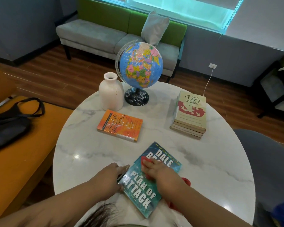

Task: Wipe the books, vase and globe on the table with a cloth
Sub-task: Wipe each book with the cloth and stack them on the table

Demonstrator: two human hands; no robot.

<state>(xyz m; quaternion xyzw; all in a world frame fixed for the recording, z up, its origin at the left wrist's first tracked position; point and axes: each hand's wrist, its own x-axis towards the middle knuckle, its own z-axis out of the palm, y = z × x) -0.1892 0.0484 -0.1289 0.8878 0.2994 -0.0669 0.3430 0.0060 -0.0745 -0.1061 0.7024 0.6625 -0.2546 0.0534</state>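
Teal book (143, 192) lies at 6 o'clock on the surface (211, 161). My right hand (156, 169), fingers flat, presses the red cloth (147, 160) onto its cover. My left hand (111, 176) grips its 9 o'clock edge. Orange book (120, 125) at centre, book stack (189, 115) at 2 o'clock, vase (111, 92) and globe (140, 64) at 12.

A single head-worn view (wide-angle) looks forward and down, close over the near edge of the table (211, 161).

A lounge or reading room: a grey-and-green sofa (105, 36) under the window (179, 9), wood floor (47, 76), and a round marble tabletop (211, 161).
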